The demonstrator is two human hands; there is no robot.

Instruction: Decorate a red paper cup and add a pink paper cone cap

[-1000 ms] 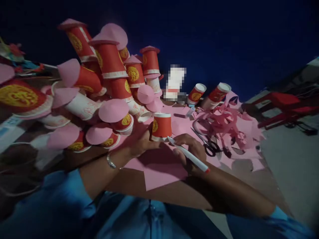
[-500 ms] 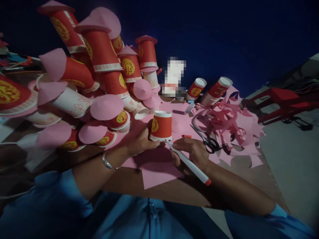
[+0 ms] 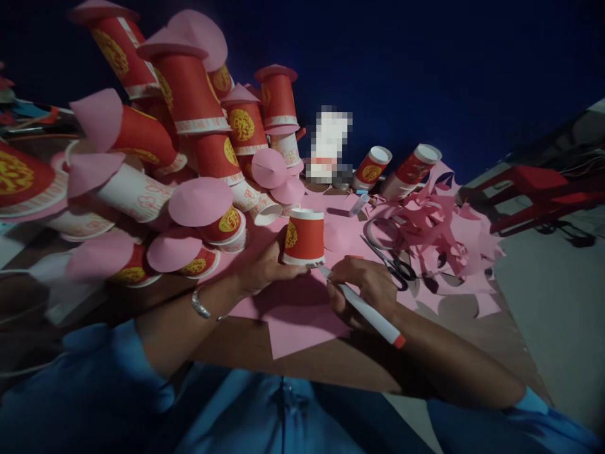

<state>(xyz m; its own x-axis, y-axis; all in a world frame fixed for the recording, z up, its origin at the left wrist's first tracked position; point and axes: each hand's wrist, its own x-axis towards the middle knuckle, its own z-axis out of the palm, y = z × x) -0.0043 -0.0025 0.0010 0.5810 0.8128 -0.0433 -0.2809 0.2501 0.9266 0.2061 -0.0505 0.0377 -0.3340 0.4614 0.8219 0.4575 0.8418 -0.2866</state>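
In the middle of the head view, my left hand (image 3: 262, 272) is closed around the lower left side of a paper cup (image 3: 305, 236). The cup is red with white bands at top and bottom and a yellow emblem. My right hand (image 3: 362, 287) grips a white marker (image 3: 371, 312) with a red end. The marker's tip is at the cup's lower white band; I cannot tell whether it touches. Pink paper sheets (image 3: 305, 337) lie under both hands. An orange-red cap (image 3: 353, 257) lies just beyond my right hand, partly hidden by it.
Many red cups with pink paper cones (image 3: 201, 202) are piled at the left. Scissors (image 3: 399, 271), a tape roll (image 3: 378, 234) and pink paper scraps (image 3: 454, 243) lie at the right. Two cup stacks (image 3: 373, 169) stand behind. A red stool (image 3: 529, 189) is beyond the table's right edge.
The marker's tip has shifted slightly along the cup's lower band, and its angle differs a little. Both hands keep their hold. The whole view has shifted very slightly.
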